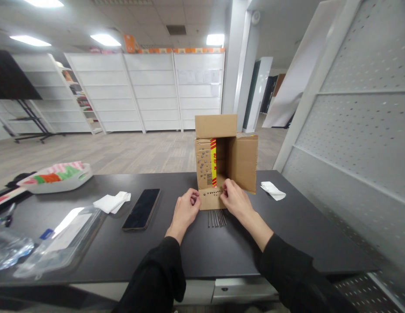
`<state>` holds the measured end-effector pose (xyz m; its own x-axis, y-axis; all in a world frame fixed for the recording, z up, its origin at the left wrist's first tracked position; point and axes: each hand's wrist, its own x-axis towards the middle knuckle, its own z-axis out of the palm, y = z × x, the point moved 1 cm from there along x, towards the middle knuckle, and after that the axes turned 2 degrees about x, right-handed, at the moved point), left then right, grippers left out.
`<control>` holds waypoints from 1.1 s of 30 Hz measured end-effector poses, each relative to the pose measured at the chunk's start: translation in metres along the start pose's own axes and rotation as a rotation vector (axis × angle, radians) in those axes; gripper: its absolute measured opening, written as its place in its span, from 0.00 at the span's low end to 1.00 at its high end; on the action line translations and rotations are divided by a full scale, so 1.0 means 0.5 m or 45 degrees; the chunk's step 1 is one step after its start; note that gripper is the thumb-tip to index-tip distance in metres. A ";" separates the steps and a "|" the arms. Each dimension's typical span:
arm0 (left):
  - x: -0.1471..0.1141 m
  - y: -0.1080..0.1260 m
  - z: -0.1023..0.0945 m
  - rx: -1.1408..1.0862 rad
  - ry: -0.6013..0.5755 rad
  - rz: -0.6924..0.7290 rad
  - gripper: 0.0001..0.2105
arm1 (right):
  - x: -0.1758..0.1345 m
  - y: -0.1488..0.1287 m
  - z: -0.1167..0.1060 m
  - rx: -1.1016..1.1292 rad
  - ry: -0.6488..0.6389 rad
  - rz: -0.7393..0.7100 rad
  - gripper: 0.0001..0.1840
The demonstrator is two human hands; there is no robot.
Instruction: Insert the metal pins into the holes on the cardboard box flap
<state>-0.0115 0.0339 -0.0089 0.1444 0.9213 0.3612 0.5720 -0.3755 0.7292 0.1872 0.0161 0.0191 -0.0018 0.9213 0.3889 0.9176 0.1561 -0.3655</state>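
An open cardboard box (246, 161) stands on the dark table, its flaps spread. Its left flap carries a yellow-and-red tape strip (213, 163) and many small grey dots. A row of small dark holes or dots runs across the lower front flap (210, 201). At that flap's left edge is my left hand (186, 209), fingers curled together. My right hand (235, 198) is pinched at the flap's right side; whatever lies between its fingertips is hidden. Several thin metal nails or screws (217, 218) lie side by side just in front of the flap.
To the left lie a black phone (142, 209), a folded white tissue (112, 202), a clear plastic case (67, 239), a water bottle (9, 245) and a white basket (55, 187). Another tissue (273, 191) lies right of the box. A perforated panel (359, 130) borders the table's right side.
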 end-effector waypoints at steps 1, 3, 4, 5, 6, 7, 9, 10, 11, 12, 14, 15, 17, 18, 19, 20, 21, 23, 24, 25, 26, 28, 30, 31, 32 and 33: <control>0.000 0.000 0.000 0.001 0.000 -0.001 0.05 | 0.000 -0.001 0.000 -0.017 -0.001 -0.007 0.08; 0.000 0.000 0.000 0.005 -0.002 -0.004 0.05 | 0.001 -0.003 0.000 -0.062 -0.005 -0.020 0.08; 0.000 0.000 0.000 0.007 -0.003 -0.005 0.05 | 0.001 -0.004 -0.001 -0.085 -0.009 -0.025 0.08; 0.000 0.000 0.000 0.009 -0.004 -0.005 0.05 | 0.002 -0.005 -0.002 -0.108 -0.014 -0.027 0.08; 0.000 -0.001 0.000 0.008 -0.005 -0.004 0.05 | 0.003 -0.007 -0.003 -0.129 -0.019 -0.027 0.08; 0.000 -0.001 0.000 0.007 -0.006 -0.004 0.05 | 0.004 -0.009 -0.005 -0.148 -0.027 -0.029 0.08; 0.000 -0.001 0.000 0.005 -0.006 -0.005 0.05 | 0.006 -0.013 -0.008 -0.180 -0.048 -0.031 0.08; 0.000 -0.001 0.000 0.004 -0.005 -0.005 0.05 | 0.007 -0.015 -0.009 -0.193 -0.059 -0.030 0.08; 0.000 -0.001 0.000 0.005 -0.004 -0.003 0.06 | 0.007 -0.016 -0.009 -0.203 -0.069 -0.029 0.08; 0.000 -0.001 0.000 0.005 -0.003 -0.001 0.06 | 0.008 -0.017 -0.010 -0.209 -0.077 -0.030 0.09; -0.001 -0.001 0.000 0.008 -0.001 0.003 0.05 | 0.009 -0.018 -0.009 -0.219 -0.081 -0.031 0.09; -0.001 -0.001 0.000 0.009 0.000 0.002 0.05 | 0.010 -0.018 -0.009 -0.223 -0.079 -0.034 0.09; -0.001 -0.002 0.000 0.008 -0.001 0.002 0.05 | 0.011 -0.019 -0.010 -0.230 -0.076 -0.038 0.09; -0.001 -0.002 0.000 0.006 0.000 0.001 0.06 | 0.011 -0.020 -0.011 -0.233 -0.077 -0.036 0.09; -0.001 -0.002 0.001 0.003 0.000 0.000 0.06 | 0.011 -0.021 -0.012 -0.233 -0.081 -0.030 0.09; -0.001 -0.002 0.001 -0.001 0.000 -0.002 0.06 | 0.011 -0.022 -0.014 -0.230 -0.085 -0.024 0.08; -0.001 -0.002 0.001 -0.004 0.001 -0.004 0.06 | 0.011 -0.024 -0.017 -0.226 -0.087 -0.017 0.08; -0.002 -0.001 0.001 -0.005 0.003 -0.006 0.06 | 0.010 -0.027 -0.022 -0.215 -0.085 -0.003 0.08; -0.002 -0.001 0.000 -0.003 0.003 -0.005 0.06 | 0.010 -0.029 -0.024 -0.208 -0.083 0.005 0.08; -0.002 0.000 0.000 -0.001 0.004 -0.003 0.06 | 0.009 -0.030 -0.025 -0.200 -0.080 0.011 0.08; -0.002 0.000 0.000 0.000 0.007 -0.003 0.06 | 0.009 -0.031 -0.027 -0.193 -0.074 0.016 0.08; -0.001 -0.001 0.000 0.004 0.009 -0.006 0.06 | 0.008 -0.032 -0.027 -0.179 -0.060 0.019 0.08; -0.001 -0.003 0.001 0.005 0.007 -0.009 0.06 | 0.008 -0.032 -0.026 -0.154 -0.045 0.015 0.08; -0.001 -0.003 0.001 0.006 0.005 -0.007 0.06 | 0.007 -0.032 -0.025 -0.134 -0.041 0.012 0.08; 0.000 -0.004 0.002 0.006 0.003 -0.004 0.06 | 0.007 -0.032 -0.024 -0.110 -0.040 0.009 0.08; 0.000 -0.005 0.003 0.005 0.003 0.000 0.05 | 0.006 -0.031 -0.023 -0.086 -0.039 0.005 0.07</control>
<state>-0.0117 0.0349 -0.0116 0.1422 0.9211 0.3625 0.5754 -0.3749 0.7269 0.1773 0.0124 0.0355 -0.0092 0.9323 0.3615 0.9424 0.1289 -0.3086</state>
